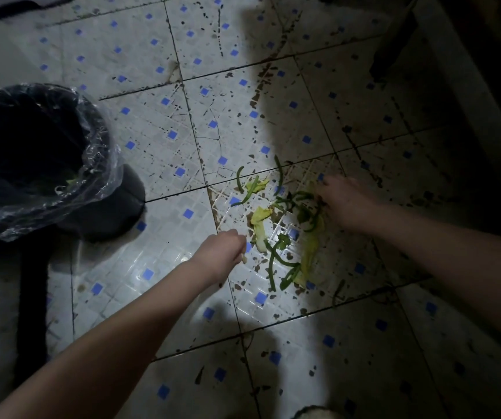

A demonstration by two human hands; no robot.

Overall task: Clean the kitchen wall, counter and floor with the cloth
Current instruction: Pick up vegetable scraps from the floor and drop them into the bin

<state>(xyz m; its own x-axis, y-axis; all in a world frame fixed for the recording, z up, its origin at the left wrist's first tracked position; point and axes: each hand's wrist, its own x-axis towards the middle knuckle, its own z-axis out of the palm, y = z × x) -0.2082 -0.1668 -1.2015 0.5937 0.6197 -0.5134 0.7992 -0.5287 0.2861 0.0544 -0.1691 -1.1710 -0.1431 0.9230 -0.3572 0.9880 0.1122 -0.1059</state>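
Green pepper strips (275, 261) and pale yellow leaf scraps (260, 216) lie scattered on the dirty white floor tiles (158, 128) with small blue squares. My left hand (223, 251) reaches in from the lower left, its fingers curled around a small pale scrap at the left edge of the pile. My right hand (344, 201) comes in from the right and rests on the green scraps at the pile's right side, fingers bent down into them in shadow. No cloth is in view.
A black bin (70, 164) lined with a clear plastic bag stands on the floor at the left. Dark stains and specks cover the tiles. A dark cabinet base (454, 71) runs along the upper right. A grey wall edge is at the upper left.
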